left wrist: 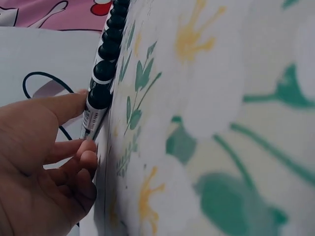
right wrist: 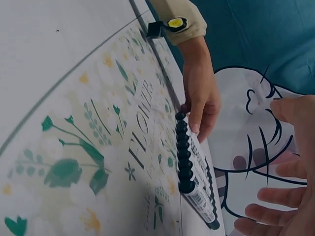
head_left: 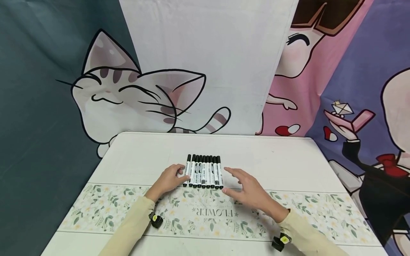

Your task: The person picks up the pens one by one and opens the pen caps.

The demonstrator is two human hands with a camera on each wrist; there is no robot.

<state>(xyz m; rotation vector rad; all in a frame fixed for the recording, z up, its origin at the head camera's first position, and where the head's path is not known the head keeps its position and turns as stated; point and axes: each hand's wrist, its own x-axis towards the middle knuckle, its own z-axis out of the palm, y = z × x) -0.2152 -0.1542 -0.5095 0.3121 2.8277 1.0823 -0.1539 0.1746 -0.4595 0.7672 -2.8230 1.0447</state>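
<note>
Sleeves, pale cream, come in from the bottom edge, your left sleeve (head_left: 131,224) and right sleeve (head_left: 307,231) both angled inward, with a small black wrist device (head_left: 156,220) at each cuff. Between your forearms runs a floral band (head_left: 179,231) printed across the white table (head_left: 153,151); its large word, FLOWER (head_left: 215,212), sits between two star marks and reads upside down from your side. A smaller printed line near that word is too faint to make out. Your right hand (head_left: 248,188) hangs just beside the right end of the row of markers (head_left: 206,172), thumb and fingers spread wide with a gap between, touching none of them and holding nothing. Your left hand (head_left: 168,179) is at the other end, its grip narrow: thumb and bent fingers pinch the leftmost marker (head_left: 187,171), which leans a little away from its neighbour at the far end. The markers lie side by side on the table, white-barrelled, black caps pointing away from you; their black lettering is too small to read. Past the table's far edge, your backdrop shows a smiling cartoon cat (head_left: 128,103).
</note>
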